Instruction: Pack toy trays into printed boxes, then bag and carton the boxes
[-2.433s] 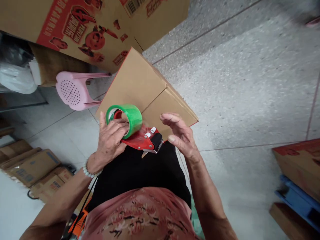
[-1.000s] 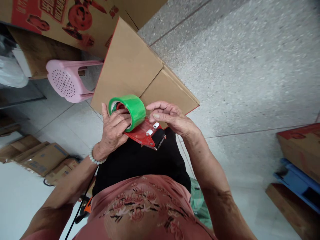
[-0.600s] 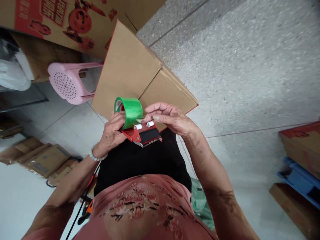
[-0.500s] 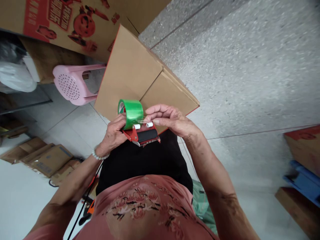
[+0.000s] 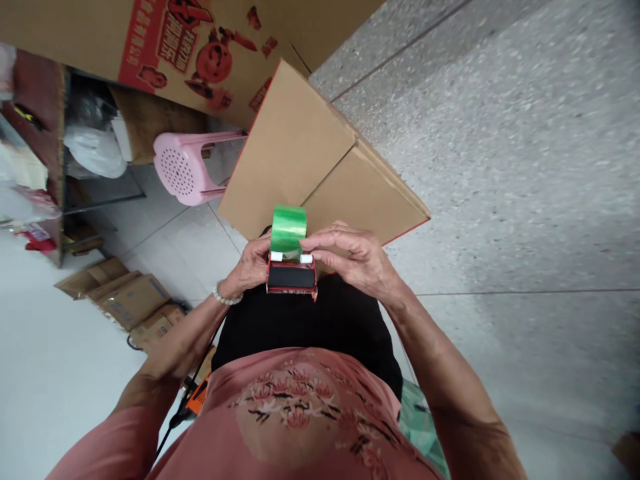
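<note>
A red tape dispenser (image 5: 291,277) with a black roller and two white rollers carries a wide roll of green tape (image 5: 289,227). My left hand (image 5: 254,265) is wrapped round its left side; part of the fingers is hidden behind it. At the right edge of the roll, my right hand (image 5: 354,257) has thumb and fingertips close together by the white roller, at the tape. Whether a tape end lies between those fingertips is too small to tell. Just beyond both hands lies a brown cardboard box (image 5: 300,140) with a seam between its closed flaps.
A large printed carton (image 5: 215,63) stands at the top. Left of the box is a pink stool (image 5: 180,167). Farther left are a table (image 5: 43,100) with plastic bags and folded cardboard (image 5: 133,300). Speckled floor (image 5: 500,167) extends to the right.
The dispenser has turned so its rollers face me more squarely, and my right hand stays at the tape. The whole view has shifted, with the surroundings farther right in it.
</note>
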A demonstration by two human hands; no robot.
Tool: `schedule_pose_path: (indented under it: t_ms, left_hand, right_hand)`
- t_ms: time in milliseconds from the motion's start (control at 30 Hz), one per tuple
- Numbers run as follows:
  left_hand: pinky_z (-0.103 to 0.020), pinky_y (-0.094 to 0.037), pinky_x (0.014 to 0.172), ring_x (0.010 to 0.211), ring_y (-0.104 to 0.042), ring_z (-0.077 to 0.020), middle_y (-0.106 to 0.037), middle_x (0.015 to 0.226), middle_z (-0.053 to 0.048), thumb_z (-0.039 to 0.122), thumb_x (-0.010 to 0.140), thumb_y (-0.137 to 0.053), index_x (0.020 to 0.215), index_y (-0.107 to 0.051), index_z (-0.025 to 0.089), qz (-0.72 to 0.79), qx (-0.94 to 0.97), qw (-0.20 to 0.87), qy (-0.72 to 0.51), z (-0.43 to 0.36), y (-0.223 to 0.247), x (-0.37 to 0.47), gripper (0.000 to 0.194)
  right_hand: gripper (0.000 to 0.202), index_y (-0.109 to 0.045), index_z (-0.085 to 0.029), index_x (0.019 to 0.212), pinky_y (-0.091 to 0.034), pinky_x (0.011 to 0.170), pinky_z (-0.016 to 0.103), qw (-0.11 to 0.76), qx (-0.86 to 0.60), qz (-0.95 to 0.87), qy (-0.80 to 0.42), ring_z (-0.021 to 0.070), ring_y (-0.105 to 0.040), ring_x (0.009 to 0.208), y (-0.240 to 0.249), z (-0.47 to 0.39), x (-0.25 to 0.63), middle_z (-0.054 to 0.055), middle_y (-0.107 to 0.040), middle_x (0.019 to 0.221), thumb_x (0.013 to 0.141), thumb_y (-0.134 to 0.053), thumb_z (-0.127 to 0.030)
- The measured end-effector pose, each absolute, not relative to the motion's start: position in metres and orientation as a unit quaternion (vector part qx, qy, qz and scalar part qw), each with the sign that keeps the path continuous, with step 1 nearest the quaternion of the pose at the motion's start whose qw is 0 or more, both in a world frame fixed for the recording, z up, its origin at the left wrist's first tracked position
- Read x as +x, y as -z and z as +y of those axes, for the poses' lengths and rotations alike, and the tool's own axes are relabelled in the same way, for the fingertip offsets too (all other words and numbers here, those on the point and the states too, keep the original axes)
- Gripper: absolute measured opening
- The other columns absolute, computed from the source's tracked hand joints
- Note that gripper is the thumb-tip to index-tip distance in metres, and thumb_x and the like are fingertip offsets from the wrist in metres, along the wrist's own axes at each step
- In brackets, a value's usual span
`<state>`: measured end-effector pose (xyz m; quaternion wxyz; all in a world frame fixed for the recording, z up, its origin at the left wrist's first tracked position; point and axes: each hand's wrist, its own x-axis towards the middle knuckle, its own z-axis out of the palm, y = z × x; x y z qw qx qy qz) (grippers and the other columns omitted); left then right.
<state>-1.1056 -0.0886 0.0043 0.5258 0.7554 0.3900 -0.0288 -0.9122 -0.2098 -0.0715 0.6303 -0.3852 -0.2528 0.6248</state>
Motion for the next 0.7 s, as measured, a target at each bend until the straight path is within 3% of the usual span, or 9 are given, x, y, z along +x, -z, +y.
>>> schedule_pose_path:
  t_ms: [100, 200, 333, 467, 700]
  left_hand:
    - [-0.046, -0.062, 0.089, 0.094, -0.075, -0.0288, -0.078, 0.089, -0.012, 0.079, 0.088, -0.064, 0.086, -0.079, 0.019, 0.377, 0.772, 0.511, 0.032, -0.087, -0.003, -1.109, 0.062]
    - [-0.045, -0.058, 0.094, 0.095, -0.074, -0.0275, -0.079, 0.093, -0.011, 0.071, 0.086, -0.074, 0.086, -0.078, 0.019, 0.352, 0.804, 0.477, 0.049, -0.085, -0.002, -1.111, 0.052]
    - [-0.043, -0.056, 0.092, 0.087, -0.072, -0.0234, -0.077, 0.087, -0.009, 0.054, 0.090, -0.078, 0.083, -0.074, 0.018, 0.304, 0.840, 0.445, 0.058, -0.079, -0.001, -1.114, 0.037]
    - [-0.043, -0.054, 0.093, 0.087, -0.071, -0.0228, -0.075, 0.083, -0.007, 0.055, 0.091, -0.076, 0.076, -0.069, 0.020, 0.282, 0.867, 0.405, 0.065, -0.077, 0.002, -1.116, 0.039]
    - [-0.051, -0.042, 0.118, 0.099, -0.073, -0.0248, -0.078, 0.090, -0.006, 0.055, 0.093, -0.073, 0.086, -0.074, 0.023, 0.252, 0.890, 0.373, 0.079, -0.067, 0.001, -1.119, 0.033]
  right_hand:
    - [0.025, -0.080, -0.026, 0.114, -0.058, 0.097, 0.037, 0.616, -0.326, -0.184, -0.693, 0.0184, -0.074, 0.098, 0.072, -0.213, -0.915, 0.003, -0.081, 0.105, 0.094, -0.078, -0.040]
    - [0.035, -0.075, -0.024, 0.123, -0.058, 0.090, 0.030, 0.598, -0.262, -0.129, -0.746, 0.0147, -0.075, 0.094, 0.072, -0.214, -0.914, 0.003, -0.081, 0.104, 0.092, -0.080, -0.040]
    - [0.038, -0.071, -0.020, 0.122, -0.057, 0.084, 0.026, 0.562, -0.243, -0.103, -0.784, 0.0136, -0.075, 0.090, 0.070, -0.210, -0.910, 0.004, -0.081, 0.100, 0.092, -0.080, -0.041]
    - [0.043, -0.068, -0.019, 0.121, -0.055, 0.074, 0.024, 0.536, -0.243, -0.099, -0.802, 0.0131, -0.074, 0.080, 0.073, -0.207, -0.912, 0.001, -0.079, 0.087, 0.087, -0.084, -0.040]
    - [0.043, -0.069, -0.019, 0.110, -0.053, 0.065, 0.022, 0.545, -0.223, -0.012, -0.808, 0.0123, -0.073, 0.072, 0.079, -0.204, -0.923, 0.000, -0.079, 0.082, 0.078, -0.092, -0.036]
